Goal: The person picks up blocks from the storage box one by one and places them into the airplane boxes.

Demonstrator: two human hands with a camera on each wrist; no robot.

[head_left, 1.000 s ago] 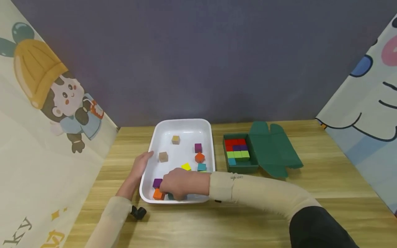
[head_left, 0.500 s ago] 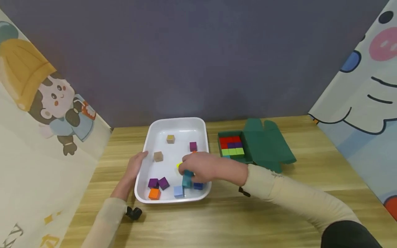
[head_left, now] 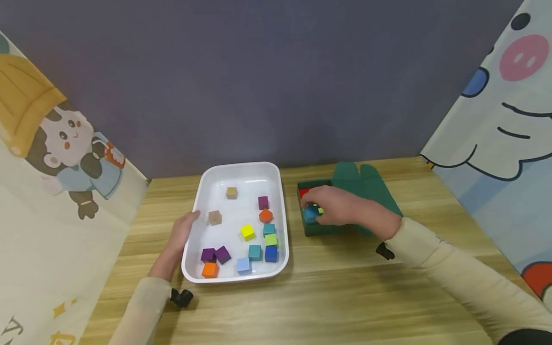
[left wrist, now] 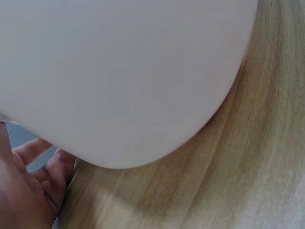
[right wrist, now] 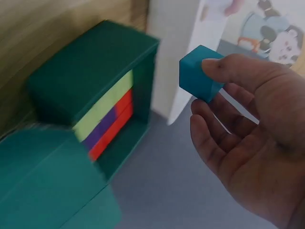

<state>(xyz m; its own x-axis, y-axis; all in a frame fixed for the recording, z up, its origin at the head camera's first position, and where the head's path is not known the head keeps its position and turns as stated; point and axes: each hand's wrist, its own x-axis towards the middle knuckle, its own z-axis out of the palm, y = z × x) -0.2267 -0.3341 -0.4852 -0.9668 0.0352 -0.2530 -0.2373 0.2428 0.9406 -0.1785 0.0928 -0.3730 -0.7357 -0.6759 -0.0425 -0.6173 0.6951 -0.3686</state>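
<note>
My right hand [head_left: 338, 205] pinches a teal cube [right wrist: 193, 74] between thumb and fingers. In the head view it is over the open green box [head_left: 323, 230], partly covering it. The right wrist view shows rows of lime, purple and red blocks [right wrist: 102, 119] inside that box. My left hand [head_left: 178, 235] holds the left side of the white tray [head_left: 235, 167], thumb at the rim. In the left wrist view, its curled fingers are partly hidden by the tray's outer wall [left wrist: 124, 95].
Loose cubes lie in the tray, among them a yellow cube [head_left: 247, 233], an orange cube [head_left: 210, 270], a light blue cube [head_left: 243, 265] and a dark blue cube [head_left: 270, 254]. The box's green lid [head_left: 379, 191] spreads rightward on the wooden table [head_left: 276, 311]. A grey wall [head_left: 276, 96] stands behind.
My right hand has reached into the tray's near side, taken a teal cube, and carried it right to the green box. My left hand has stayed at the tray's left side.
</note>
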